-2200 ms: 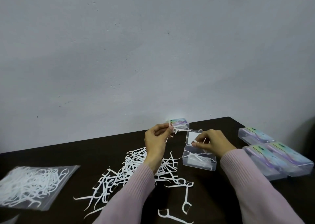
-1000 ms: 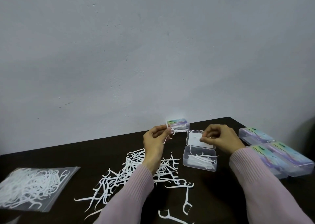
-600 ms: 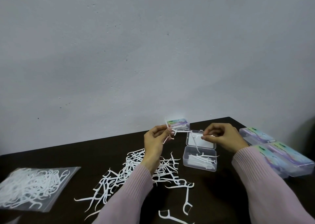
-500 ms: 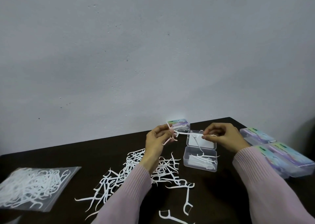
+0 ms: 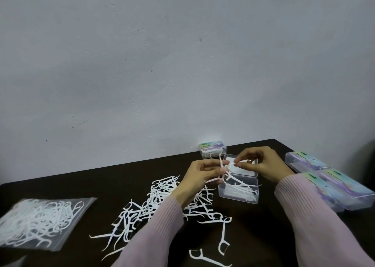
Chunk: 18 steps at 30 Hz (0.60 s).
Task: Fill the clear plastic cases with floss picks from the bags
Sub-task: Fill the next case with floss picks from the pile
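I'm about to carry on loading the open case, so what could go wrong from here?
1. The left hand pinches a crossed bunch of floss picks that the right hand is picking at; one could snag and drop onto the table.
2. One pick already lies across the open case rim, so the lid may not close.

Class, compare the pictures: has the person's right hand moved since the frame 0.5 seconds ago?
Yes. The right hand has shifted left toward the left hand; its fingertips now sit over the left part of the open case's lid, not its right edge.
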Tool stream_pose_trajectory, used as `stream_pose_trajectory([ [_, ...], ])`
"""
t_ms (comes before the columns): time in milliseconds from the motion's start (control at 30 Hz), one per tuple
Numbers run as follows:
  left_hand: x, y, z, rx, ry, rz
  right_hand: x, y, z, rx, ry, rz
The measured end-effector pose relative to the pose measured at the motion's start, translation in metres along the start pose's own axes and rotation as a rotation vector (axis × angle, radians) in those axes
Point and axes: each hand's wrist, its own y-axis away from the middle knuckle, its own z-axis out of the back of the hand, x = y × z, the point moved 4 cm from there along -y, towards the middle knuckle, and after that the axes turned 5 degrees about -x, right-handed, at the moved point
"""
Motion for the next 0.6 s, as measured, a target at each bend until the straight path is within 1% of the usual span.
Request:
stream_pose_trajectory([
  [167, 0.0, -0.002, 0.005, -0.054, 0.087, 0.025, -0.005, 0.0, 0.001, 0.006, 0.033, -0.044],
  [300, -0.005, -0.002, 0.01, -0.057, 0.198, 0.046, -0.02, -0.001, 0.004, 0.008, 0.046, -0.132],
  [467, -0.007, -0.002, 0.022, -0.044, 0.373, 0.109, -0.031, 0.0, 0.003, 0.113, 0.087, -0.21],
  [533, -0.005, -0.001, 0.022, -0.034, 0.436, 0.137, -0.03, 0.001, -0.002, 0.17, 0.13, -0.203],
  [600, 0.0, -0.002, 0.019, -0.026, 0.448, 0.164, -0.029, 0.001, -0.005, 0.17, 0.194, -0.186],
])
